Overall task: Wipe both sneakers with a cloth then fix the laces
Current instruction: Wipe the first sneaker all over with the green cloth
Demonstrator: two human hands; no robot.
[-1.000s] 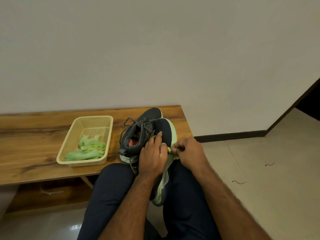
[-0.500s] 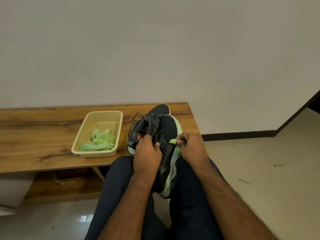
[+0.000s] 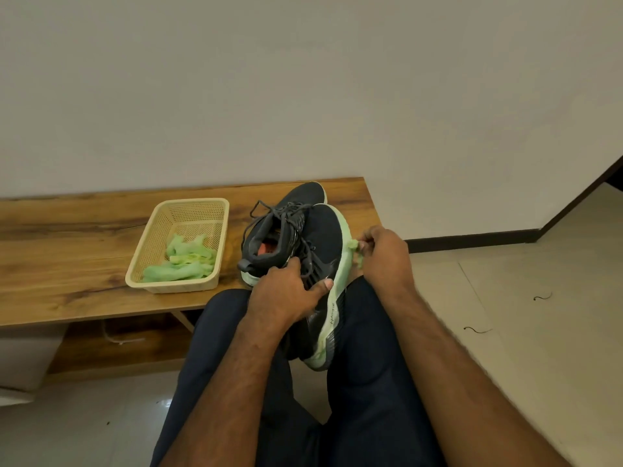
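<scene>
A black sneaker with a pale green sole [image 3: 325, 261] lies tilted on its side between my knees, its heel low and its toe toward the bench. My left hand [image 3: 286, 294] grips its upper near the laces, thumb on the sole edge. My right hand [image 3: 382, 256] pinches a small green cloth [image 3: 354, 249] against the sole's rim near the toe. The second black sneaker [image 3: 269, 237] stands on the wooden bench [image 3: 67, 257] just behind, with its grey laces loose.
A cream plastic basket [image 3: 188, 210] with several green cloths [image 3: 183, 261] sits on the bench left of the sneakers. A white wall rises behind the bench. To the right lies tiled floor [image 3: 505, 298] with small dark scraps and a dark skirting.
My right hand has slid the cloth along the sole toward the toe. The left hand has shifted lower on the upper, and the sneaker has turned to show more of its side.
</scene>
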